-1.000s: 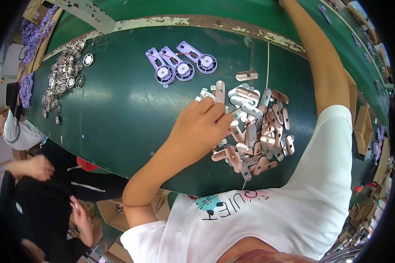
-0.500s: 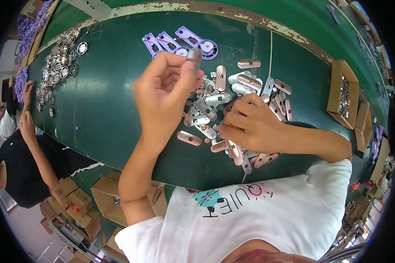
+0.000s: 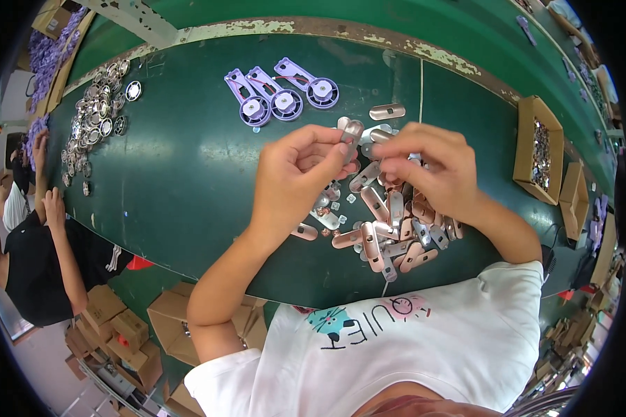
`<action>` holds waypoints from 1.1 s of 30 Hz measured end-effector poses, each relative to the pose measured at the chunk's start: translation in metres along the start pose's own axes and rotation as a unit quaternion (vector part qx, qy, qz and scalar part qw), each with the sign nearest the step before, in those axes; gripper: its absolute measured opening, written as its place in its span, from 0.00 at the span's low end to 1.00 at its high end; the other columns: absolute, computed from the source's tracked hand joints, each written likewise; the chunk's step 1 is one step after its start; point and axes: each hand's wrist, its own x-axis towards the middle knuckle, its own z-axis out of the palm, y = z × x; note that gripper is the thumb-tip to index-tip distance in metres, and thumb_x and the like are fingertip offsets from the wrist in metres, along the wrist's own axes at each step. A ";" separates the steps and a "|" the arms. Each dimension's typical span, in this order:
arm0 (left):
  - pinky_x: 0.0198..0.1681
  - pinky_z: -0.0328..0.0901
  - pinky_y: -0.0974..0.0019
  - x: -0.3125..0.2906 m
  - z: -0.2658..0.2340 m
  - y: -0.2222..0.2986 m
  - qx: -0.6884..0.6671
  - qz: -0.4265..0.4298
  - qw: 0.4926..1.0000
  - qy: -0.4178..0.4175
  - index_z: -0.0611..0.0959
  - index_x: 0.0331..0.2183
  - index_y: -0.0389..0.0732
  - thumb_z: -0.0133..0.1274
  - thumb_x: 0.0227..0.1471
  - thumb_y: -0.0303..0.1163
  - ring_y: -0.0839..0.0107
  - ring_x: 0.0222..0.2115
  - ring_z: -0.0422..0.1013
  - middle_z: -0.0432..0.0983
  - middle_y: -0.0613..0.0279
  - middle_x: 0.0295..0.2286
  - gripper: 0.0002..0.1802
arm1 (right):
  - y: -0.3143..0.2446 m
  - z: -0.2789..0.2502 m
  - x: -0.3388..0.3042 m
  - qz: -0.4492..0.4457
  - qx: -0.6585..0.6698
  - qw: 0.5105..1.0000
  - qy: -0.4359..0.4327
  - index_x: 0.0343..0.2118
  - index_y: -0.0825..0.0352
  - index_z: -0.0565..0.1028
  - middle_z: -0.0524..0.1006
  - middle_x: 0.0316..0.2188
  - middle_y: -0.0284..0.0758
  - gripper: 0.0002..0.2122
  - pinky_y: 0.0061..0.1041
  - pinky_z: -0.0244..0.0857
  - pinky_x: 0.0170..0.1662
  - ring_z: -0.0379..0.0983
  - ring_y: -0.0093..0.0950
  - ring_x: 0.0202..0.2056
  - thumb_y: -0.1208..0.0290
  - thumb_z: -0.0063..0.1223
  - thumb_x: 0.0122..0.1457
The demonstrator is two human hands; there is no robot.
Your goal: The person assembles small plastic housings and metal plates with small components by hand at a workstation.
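My left hand (image 3: 292,170) pinches an oval metal plate (image 3: 353,132) between thumb and fingers, holding it raised above the green table. Close beside it, my right hand (image 3: 442,167) has its thumb and fingertips drawn together; whatever they grip is too small or hidden to name. Under and in front of both hands lies a loose heap of rounded, copper-coloured and silver plates (image 3: 370,248), many with a small square hole. Small clear plastic pieces (image 3: 334,206) and tiny copper-coloured bits (image 3: 325,232) are scattered at the heap's left side.
Three purple handle-shaped housings (image 3: 286,103) with round ends and red wires lie beyond my left hand. Many metal rings (image 3: 94,118) cover the far left. An open cardboard box (image 3: 526,142) of small metal parts stands at right. Another person (image 3: 38,257) sits at left.
My right hand has lifted from the heap and moved up and away, close to my left hand. The left hand has come right and slightly lower with its plate. Plates in the heap have shifted.
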 end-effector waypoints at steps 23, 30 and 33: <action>0.35 0.73 0.74 0.000 0.006 -0.007 -0.106 -0.075 0.991 -0.028 0.76 0.35 0.30 0.51 0.55 0.24 0.74 0.30 0.76 0.78 0.54 0.31 0.06 | 0.022 0.009 0.001 -0.069 -0.044 0.996 0.047 0.35 0.71 0.74 0.74 0.29 0.34 0.10 0.18 0.68 0.29 0.74 0.21 0.29 0.83 0.58 0.49; 0.35 0.73 0.74 -0.001 0.005 -0.013 -0.066 -0.047 0.997 -0.012 0.76 0.35 0.31 0.51 0.55 0.24 0.73 0.31 0.76 0.78 0.55 0.31 0.06 | 0.012 0.015 0.000 -0.072 -0.139 0.987 0.016 0.30 0.70 0.74 0.71 0.28 0.32 0.08 0.17 0.66 0.26 0.70 0.18 0.26 0.81 0.61 0.47; 0.36 0.73 0.73 -0.001 0.007 -0.015 -0.088 -0.034 0.995 -0.035 0.76 0.35 0.31 0.51 0.55 0.25 0.72 0.32 0.76 0.78 0.56 0.31 0.07 | 0.018 0.015 0.000 -0.042 -0.074 0.996 0.028 0.29 0.70 0.74 0.71 0.28 0.32 0.06 0.15 0.65 0.27 0.69 0.18 0.26 0.81 0.60 0.48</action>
